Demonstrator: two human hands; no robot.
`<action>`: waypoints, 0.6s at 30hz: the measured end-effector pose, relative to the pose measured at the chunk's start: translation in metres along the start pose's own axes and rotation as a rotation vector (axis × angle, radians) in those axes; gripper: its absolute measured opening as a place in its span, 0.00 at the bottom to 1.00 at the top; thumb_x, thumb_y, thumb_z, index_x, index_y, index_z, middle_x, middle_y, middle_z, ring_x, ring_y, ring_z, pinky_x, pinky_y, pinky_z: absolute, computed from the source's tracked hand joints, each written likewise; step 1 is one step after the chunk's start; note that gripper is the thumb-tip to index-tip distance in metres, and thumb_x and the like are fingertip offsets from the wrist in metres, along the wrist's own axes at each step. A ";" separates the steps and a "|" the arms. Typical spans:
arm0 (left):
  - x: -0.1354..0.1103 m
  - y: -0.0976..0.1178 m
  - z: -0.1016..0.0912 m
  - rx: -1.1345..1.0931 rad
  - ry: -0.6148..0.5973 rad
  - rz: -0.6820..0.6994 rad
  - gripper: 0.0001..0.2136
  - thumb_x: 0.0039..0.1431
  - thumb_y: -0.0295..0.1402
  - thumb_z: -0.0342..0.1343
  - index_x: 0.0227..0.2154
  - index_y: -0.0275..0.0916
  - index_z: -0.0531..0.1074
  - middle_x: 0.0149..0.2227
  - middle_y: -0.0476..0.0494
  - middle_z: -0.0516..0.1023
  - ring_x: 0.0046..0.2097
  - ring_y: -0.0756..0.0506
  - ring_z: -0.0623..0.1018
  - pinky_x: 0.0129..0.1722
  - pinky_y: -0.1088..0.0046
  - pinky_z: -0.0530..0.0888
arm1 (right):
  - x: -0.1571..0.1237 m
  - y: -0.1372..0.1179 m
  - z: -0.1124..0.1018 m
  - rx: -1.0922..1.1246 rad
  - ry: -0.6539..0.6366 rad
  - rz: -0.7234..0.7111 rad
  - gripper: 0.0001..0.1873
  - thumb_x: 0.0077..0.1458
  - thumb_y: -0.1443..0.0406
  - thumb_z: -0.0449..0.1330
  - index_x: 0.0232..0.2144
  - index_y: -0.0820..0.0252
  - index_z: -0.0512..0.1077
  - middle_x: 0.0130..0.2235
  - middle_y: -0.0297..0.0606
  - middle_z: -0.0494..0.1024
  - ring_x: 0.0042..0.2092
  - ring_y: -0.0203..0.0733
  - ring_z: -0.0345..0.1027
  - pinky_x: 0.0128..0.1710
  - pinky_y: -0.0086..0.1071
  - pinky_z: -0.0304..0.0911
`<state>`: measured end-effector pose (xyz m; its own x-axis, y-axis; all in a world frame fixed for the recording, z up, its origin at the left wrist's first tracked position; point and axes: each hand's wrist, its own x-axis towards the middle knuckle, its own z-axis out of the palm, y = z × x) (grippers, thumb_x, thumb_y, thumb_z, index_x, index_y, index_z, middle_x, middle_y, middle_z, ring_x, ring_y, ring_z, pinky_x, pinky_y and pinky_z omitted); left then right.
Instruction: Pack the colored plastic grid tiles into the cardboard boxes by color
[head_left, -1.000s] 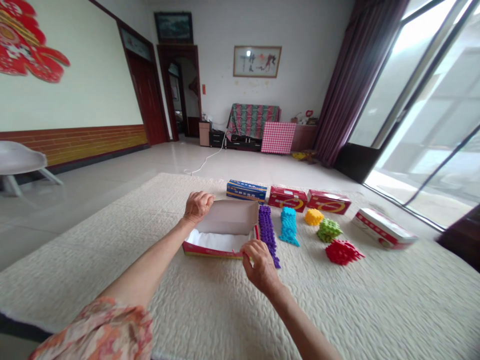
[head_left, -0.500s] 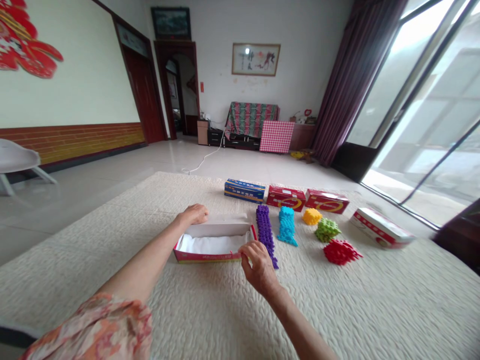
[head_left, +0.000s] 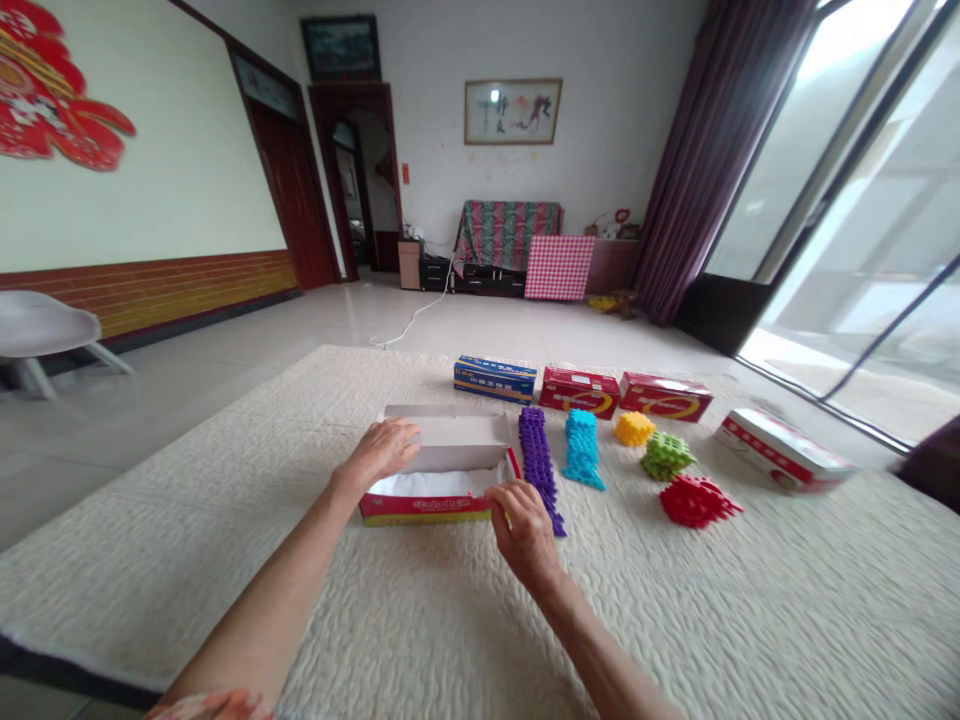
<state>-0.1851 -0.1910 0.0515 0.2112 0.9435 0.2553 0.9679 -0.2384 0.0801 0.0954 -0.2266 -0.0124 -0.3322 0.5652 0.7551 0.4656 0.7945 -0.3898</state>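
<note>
A red cardboard box (head_left: 427, 507) with a yellow bottom edge lies on the quilted cover in front of me, its lid (head_left: 457, 427) tilted up at the far side. White lining (head_left: 442, 483) fills the inside. My left hand (head_left: 381, 450) is closed on the left end of the lid. At the box's front right corner my right hand (head_left: 523, 525) pinches the rim, its fingertips partly hidden. Just right of the box lies a purple strip of interlocking plastic pieces (head_left: 538, 465), with a light blue strip (head_left: 583, 450) beside it.
Yellow (head_left: 634, 428), green (head_left: 667, 456) and red (head_left: 697, 501) plastic clusters lie to the right. Behind them stand a blue box (head_left: 495, 380) and two red boxes (head_left: 579, 392). A white and red box (head_left: 784, 452) sits farther right. The quilted cover (head_left: 225, 460) lies under everything.
My left hand has come nearer and the lid has swung up from lying low behind the box. My right hand stays at the front right corner. The view has shifted slightly.
</note>
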 end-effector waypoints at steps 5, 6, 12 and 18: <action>-0.002 -0.013 0.009 -0.004 -0.016 -0.135 0.15 0.60 0.30 0.47 0.45 0.42 0.76 0.48 0.43 0.79 0.50 0.45 0.76 0.52 0.71 0.69 | 0.006 0.004 0.004 -0.024 0.058 0.010 0.09 0.62 0.70 0.52 0.35 0.57 0.72 0.34 0.38 0.77 0.42 0.44 0.66 0.44 0.38 0.63; -0.001 -0.014 0.010 -0.010 -0.024 -0.143 0.15 0.59 0.30 0.48 0.46 0.43 0.76 0.48 0.44 0.79 0.50 0.45 0.77 0.52 0.72 0.69 | 0.007 0.004 0.005 -0.026 0.066 0.011 0.09 0.62 0.70 0.53 0.35 0.57 0.72 0.34 0.38 0.77 0.42 0.44 0.66 0.44 0.38 0.63; 0.003 -0.011 0.010 -0.018 -0.074 -0.132 0.18 0.55 0.24 0.48 0.44 0.44 0.78 0.46 0.46 0.81 0.49 0.45 0.78 0.50 0.72 0.70 | 0.007 0.008 0.007 -0.025 0.072 0.013 0.08 0.61 0.71 0.53 0.35 0.57 0.72 0.34 0.38 0.77 0.42 0.44 0.66 0.45 0.38 0.63; 0.021 -0.005 0.009 0.022 -0.060 -0.148 0.17 0.58 0.26 0.46 0.44 0.44 0.78 0.44 0.43 0.81 0.48 0.44 0.78 0.50 0.71 0.70 | 0.016 0.013 0.014 -0.040 0.056 -0.011 0.08 0.61 0.70 0.54 0.35 0.56 0.72 0.34 0.37 0.78 0.41 0.43 0.67 0.45 0.38 0.64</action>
<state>-0.1844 -0.1675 0.0475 0.0732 0.9801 0.1845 0.9916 -0.0913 0.0914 0.0843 -0.2041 -0.0124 -0.2920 0.5422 0.7879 0.4951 0.7905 -0.3606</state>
